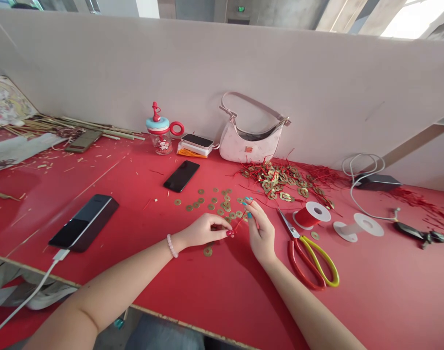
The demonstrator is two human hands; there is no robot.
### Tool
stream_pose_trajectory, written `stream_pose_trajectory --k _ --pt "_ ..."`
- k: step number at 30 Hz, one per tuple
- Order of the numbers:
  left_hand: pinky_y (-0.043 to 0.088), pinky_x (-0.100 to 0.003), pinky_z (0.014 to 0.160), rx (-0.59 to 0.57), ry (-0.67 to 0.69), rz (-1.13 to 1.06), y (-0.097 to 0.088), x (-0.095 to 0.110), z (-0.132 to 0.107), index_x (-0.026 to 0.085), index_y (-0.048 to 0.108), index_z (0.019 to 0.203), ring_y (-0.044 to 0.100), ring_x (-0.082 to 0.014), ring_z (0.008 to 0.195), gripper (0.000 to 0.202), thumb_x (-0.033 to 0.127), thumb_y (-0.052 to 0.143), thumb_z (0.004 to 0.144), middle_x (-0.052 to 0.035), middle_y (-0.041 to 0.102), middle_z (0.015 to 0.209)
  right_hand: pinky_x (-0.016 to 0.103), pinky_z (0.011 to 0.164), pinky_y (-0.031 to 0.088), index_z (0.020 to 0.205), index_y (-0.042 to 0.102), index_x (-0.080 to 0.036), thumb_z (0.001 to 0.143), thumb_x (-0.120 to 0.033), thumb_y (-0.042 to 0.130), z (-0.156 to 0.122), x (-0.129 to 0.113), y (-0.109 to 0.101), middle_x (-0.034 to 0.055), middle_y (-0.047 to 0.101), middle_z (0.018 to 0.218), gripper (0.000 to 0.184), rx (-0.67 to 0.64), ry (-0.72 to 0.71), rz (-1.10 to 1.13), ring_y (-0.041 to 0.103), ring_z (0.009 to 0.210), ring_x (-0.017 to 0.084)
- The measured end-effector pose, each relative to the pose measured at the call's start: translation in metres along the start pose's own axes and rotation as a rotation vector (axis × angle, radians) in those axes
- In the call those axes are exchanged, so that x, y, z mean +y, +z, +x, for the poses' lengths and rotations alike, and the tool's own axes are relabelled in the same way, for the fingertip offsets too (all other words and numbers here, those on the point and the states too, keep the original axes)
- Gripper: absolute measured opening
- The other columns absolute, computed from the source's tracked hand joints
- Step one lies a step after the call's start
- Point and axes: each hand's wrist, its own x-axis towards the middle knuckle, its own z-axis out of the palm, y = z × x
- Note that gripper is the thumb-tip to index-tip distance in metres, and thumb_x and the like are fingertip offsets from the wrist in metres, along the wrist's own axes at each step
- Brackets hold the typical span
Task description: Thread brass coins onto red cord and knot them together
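Note:
Thumb and fingers of my left hand [207, 229] pinch a short red cord [238, 225] just above the table. Part of the cord is hidden by the fingertips, so I cannot tell whether a coin hangs on it. Close on the other side is my right hand [261, 232], its thumb and fingertips apart beside the cord's loose end. Loose brass coins with holes [227, 205] lie scattered behind both hands, and a single coin [207, 251] sits nearer to me. Scissors [295, 234] with one red and one yellow handle rest right of my right hand.
Behind the scissors stand a red cord spool [312, 215] and a white spool [359, 226]. A pile of coins tied with red cord [280, 180] lies before a pink handbag [249, 141]. Phones [181, 176], a cup [161, 138] and a cabled power bank [85, 223] are leftward.

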Motion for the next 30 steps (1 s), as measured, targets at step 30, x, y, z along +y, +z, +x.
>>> stream_pose_trajectory --k 30 --pt "0.037 -0.022 0.058 0.347 -0.114 -0.611 -0.005 -0.007 0.010 0.013 0.067 0.092 0.046 -0.0078 0.058 0.026 0.026 0.065 0.070 -0.0006 0.058 0.065 0.030 0.077 0.053 0.118 0.047 -0.022 0.081 -0.025 0.050 -0.005 -0.020 0.004 0.0018 0.069 0.082 0.037 -0.400 0.157 0.090 0.066 0.073 0.014"
